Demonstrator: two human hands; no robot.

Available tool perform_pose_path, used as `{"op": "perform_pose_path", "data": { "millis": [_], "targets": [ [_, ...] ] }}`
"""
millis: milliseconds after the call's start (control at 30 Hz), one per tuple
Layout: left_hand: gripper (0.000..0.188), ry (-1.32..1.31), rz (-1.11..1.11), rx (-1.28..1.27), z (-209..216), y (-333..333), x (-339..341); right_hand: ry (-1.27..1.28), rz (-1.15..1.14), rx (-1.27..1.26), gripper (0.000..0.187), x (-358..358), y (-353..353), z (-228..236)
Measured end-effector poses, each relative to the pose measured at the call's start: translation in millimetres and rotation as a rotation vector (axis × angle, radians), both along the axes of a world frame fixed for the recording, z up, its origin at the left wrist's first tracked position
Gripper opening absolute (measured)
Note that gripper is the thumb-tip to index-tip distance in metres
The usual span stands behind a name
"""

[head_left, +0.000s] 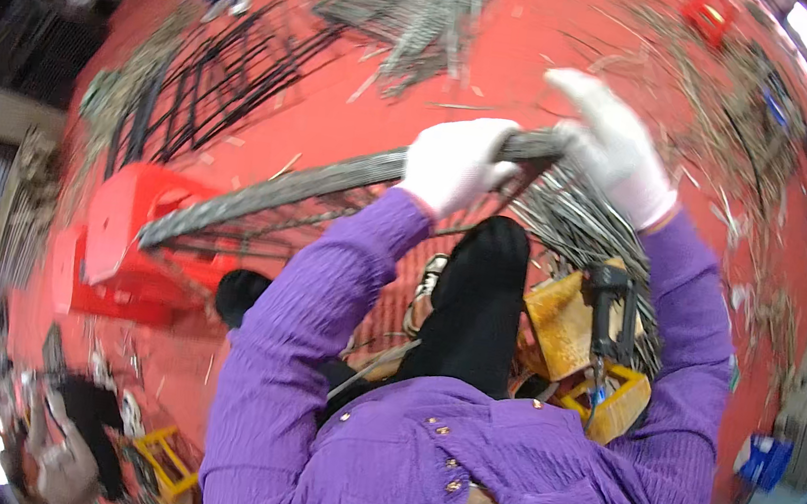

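Observation:
A long frame wrapped in woven grey wicker (302, 176) slants across my lap, from a red plastic stool at the left up to its corner near my right hand. White-gloved, my left hand (455, 163) is closed around its upper rail close to that corner. My right hand (621, 163), also in a white glove, is beside the corner with its fingers stretched out. Its thumb side seems to touch the rail's end; blur hides the exact contact. Grey wicker strips (579, 213) lie in a heap below my right hand.
The red stool (141, 215) stands at the left. Near my right forearm, a dark power tool (609, 302) rests by a worn yellow stool (556, 321). Black metal frames (213, 78) and a woven panel (404, 0) lie ahead on the red floor (518, 55). Other people are at the left.

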State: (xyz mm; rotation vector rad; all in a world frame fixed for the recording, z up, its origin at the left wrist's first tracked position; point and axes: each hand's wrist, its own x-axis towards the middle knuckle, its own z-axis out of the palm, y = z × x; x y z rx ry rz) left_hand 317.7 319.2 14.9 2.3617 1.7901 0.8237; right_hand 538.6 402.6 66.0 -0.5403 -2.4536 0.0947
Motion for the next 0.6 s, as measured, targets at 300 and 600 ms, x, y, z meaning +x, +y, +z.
{"op": "perform_pose_path", "data": {
  "millis": [300, 600],
  "targets": [
    [0.044, 0.198, 0.178, 0.1, -6, -61, -81, -0.135, 0.038, 0.097, 0.067, -78, -21, -52],
    [0.064, 0.402, 0.523, 0.143, 1, -205, -260, -0.256, -0.036, 0.035, 0.058, -87, -26, -41]
  ]
}}
